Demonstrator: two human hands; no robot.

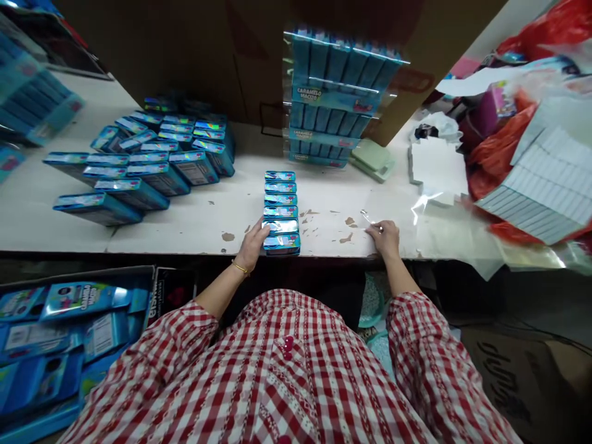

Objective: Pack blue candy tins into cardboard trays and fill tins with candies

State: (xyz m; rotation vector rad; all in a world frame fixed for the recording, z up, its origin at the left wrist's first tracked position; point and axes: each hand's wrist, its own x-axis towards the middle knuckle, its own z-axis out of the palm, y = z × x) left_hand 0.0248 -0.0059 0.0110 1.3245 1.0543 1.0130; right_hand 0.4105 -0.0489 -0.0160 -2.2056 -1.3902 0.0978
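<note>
Row of six blue boxes (280,200), single file, frame centre. Left hand (252,248) touching the row's left side; whether gripping, cannot tell. Right hand (387,237), right of centre: fingertips pinched on a thin shiny item (367,217), unidentified. Progress, as judged: one row aligned; loose blue boxes (152,179), left, not lined up; stacked sets (330,98), upper centre, apparently finished. Lettering: "CARAMELO MACIZO" on stacked sets and blue pack (86,297), lower left.
</note>
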